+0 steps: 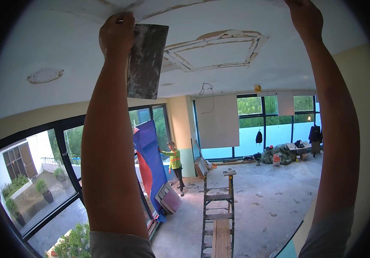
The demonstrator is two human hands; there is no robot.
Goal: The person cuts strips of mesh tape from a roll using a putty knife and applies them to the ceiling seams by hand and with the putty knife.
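Both my arms reach up toward the white ceiling (86, 56). At the upper left, my left hand (117, 34) is closed on the edge of a dark rectangular plate (148, 60) with whitish smears, which hangs down beside my forearm. My right hand (306, 19) is raised near the top edge of the view at the right, close to the ceiling. Its fingers run out of the picture, so whatever they hold or touch is hidden. Between the hands, the ceiling carries a square panel outline (215, 53) edged with rough brown and white patching.
Below stands a stepladder (218, 198) with a wooden plank (222, 238) against it. A person (175, 161) in a yellow-green top holds a blue and red sheet (150, 150) by the left windows. Loose wires (206, 89) dangle from the ceiling. Green bags (284, 155) lie at the back.
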